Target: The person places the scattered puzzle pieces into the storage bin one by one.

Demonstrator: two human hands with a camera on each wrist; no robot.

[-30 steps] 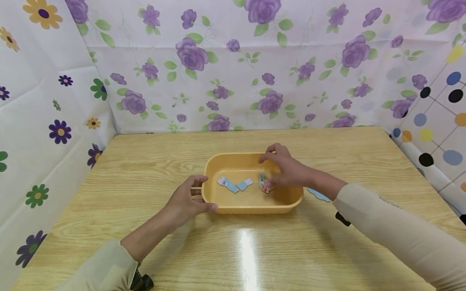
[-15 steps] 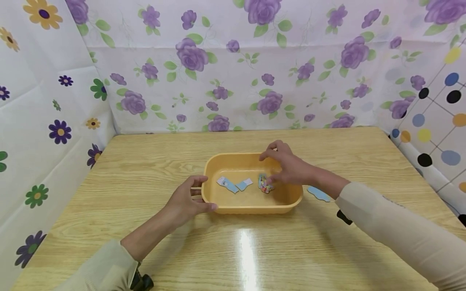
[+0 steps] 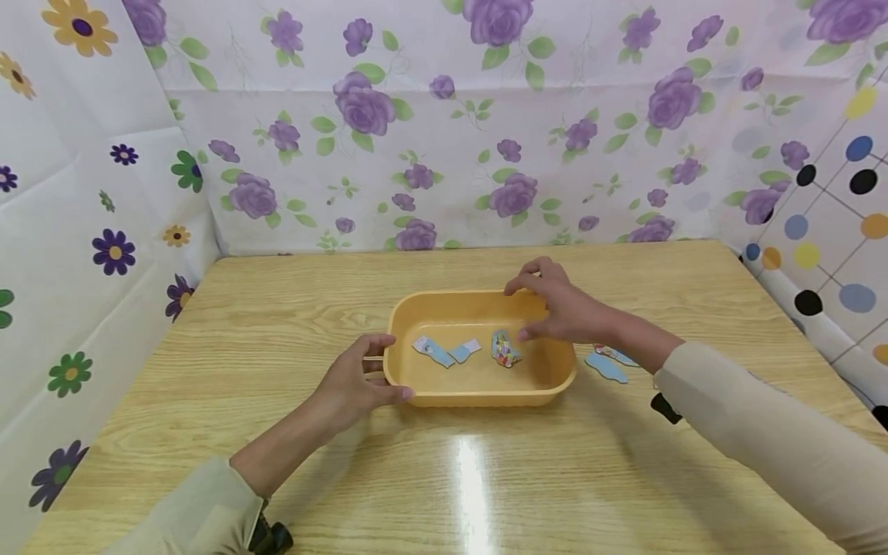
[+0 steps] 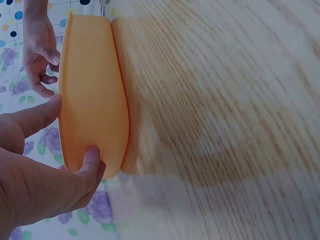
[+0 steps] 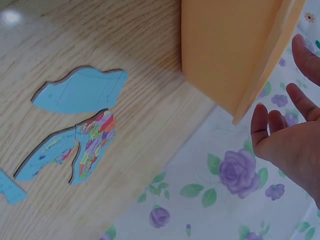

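Note:
A yellow plastic tub (image 3: 479, 399) stands on the table. My left hand (image 3: 354, 381) grips its left end, with the thumb and fingers spread along rim and side wall. Inside lie two light-blue-and-white puzzle pieces, a longer one (image 3: 433, 352) and a shorter one (image 3: 465, 351), nearly touching. To their right is a multicoloured map puzzle piece (image 3: 505, 350). My right hand (image 3: 569, 308) hovers over the tub's right end, its fingers loosely bent and holding nothing. In the right wrist view its fingers (image 5: 302, 102) are bare beside the tub wall (image 5: 225, 45).
Right of the tub, a plain blue puzzle piece (image 3: 606, 368) and colourful map pieces (image 5: 92, 145) lie on the wooden table (image 3: 333, 478), partly under my right forearm. Another blue piece (image 5: 10, 187) shows at the right wrist view's edge. Flowered cloth (image 3: 444, 139) hangs behind the table.
My right hand has risen and shifted right, away from the multicoloured piece, which stays in the tub. More pieces show beside my forearm. The left hand keeps its place.

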